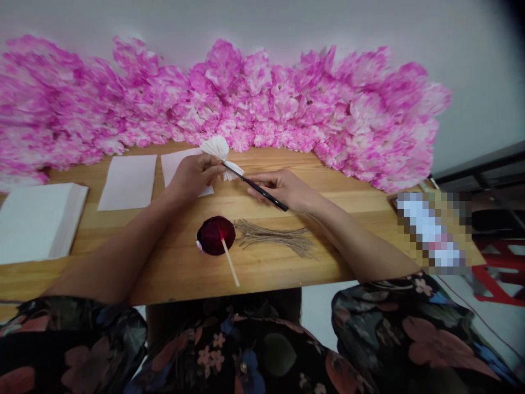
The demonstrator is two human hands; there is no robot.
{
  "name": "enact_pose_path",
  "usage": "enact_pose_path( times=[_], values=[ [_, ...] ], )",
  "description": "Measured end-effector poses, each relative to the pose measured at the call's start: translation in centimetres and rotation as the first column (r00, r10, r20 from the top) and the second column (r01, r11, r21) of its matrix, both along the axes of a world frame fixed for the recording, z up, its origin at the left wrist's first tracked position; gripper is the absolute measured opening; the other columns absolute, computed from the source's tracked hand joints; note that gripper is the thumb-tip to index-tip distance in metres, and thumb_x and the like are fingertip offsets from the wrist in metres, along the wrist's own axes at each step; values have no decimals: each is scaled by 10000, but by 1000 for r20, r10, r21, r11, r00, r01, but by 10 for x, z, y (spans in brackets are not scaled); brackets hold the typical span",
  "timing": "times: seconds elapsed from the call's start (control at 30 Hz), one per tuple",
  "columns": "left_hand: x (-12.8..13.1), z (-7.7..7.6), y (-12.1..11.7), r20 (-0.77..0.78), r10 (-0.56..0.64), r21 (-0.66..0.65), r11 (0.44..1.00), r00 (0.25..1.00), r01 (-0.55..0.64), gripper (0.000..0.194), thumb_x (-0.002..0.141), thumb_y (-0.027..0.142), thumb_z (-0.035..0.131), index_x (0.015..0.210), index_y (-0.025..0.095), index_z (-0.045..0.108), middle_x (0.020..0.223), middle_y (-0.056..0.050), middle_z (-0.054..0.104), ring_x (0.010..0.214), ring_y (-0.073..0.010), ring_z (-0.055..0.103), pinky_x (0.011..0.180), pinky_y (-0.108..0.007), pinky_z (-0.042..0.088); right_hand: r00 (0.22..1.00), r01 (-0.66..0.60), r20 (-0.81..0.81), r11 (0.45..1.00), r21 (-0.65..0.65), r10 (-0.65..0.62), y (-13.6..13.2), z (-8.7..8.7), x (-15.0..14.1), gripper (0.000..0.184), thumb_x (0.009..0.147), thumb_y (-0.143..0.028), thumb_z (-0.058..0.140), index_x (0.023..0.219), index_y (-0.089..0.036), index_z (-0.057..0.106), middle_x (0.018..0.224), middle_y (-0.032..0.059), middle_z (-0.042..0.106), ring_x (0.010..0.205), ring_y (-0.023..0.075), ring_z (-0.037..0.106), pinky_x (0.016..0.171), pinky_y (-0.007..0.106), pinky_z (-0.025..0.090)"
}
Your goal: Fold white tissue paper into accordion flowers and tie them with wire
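My left hand [192,176] is closed in a pinch on a white folded paper fan [217,150] at its gathered middle, held just above the wooden table [353,202]. My right hand [283,189] is closed on a thin black tool, perhaps scissors [258,189], whose tip reaches the paper's pinched middle. In front of my hands sits a small bowl of dark red dye [215,235] with a wooden stick [229,262] resting in it. Right of the bowl lies a bundle of brown twine pieces [274,236].
Several pink-and-white paper flowers [254,104] are heaped along the table's far edge against the wall. Two pale paper sheets [129,180] lie flat left of my hands. A white paper stack [35,219] sits far left. A blurred object [435,232] lies at the right end.
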State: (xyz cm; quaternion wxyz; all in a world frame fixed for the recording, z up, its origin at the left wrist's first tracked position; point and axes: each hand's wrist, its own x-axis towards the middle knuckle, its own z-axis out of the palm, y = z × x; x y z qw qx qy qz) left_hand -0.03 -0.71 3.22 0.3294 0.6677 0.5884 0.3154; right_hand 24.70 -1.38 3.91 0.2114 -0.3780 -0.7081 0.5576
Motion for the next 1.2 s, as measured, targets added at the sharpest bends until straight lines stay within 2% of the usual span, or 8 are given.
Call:
enact_pose_path(
  times=[0.33,0.63,0.83,1.03,1.1,1.2],
  values=[
    [-13,-11,5,7,-89,29,996,996,89,257,834,402,656,735,167,692,612,6,589,596,-127,499,610,-268,372,999,31,-23,999,-19,-31,1,-3,1,577,824,-548,740,1236,-146,778,812,-2,632,648,89,450,589,244,314],
    [-14,-8,5,-6,-76,50,996,997,76,260,854,394,634,720,182,705,595,15,570,576,-124,489,593,-266,365,998,40,-40,997,-70,-43,1,-1,1,575,817,-521,751,1238,-130,775,783,1,631,660,97,471,588,250,314],
    [-13,-6,4,-42,-92,75,993,995,95,324,849,401,611,599,195,605,565,11,547,571,-131,480,601,-282,352,995,36,-85,991,-132,-48,-1,-1,3,485,854,-481,733,1187,-131,767,662,-52,523,574,76,399,546,244,288],
    [-15,-9,5,-128,-44,51,997,991,51,270,862,387,623,681,202,697,606,4,607,614,-152,527,623,-287,363,991,62,-105,984,-166,-80,-5,11,5,465,912,-508,709,1202,-145,688,619,-87,443,509,63,335,474,216,251],
    [-15,-10,5,-173,-31,52,998,984,41,247,863,386,635,721,204,726,644,1,641,654,-165,553,649,-294,368,992,65,-99,986,-150,-81,-4,11,5,455,917,-517,699,1197,-158,681,644,-78,462,533,71,356,489,213,277],
    [-15,-9,6,-235,-2,63,998,972,17,216,858,394,670,770,210,740,690,-1,668,688,-176,559,666,-303,359,996,90,-25,996,-14,-91,-1,6,5,415,887,-488,727,1164,-180,717,723,-38,578,618,92,450,559,218,342]
  ],
)
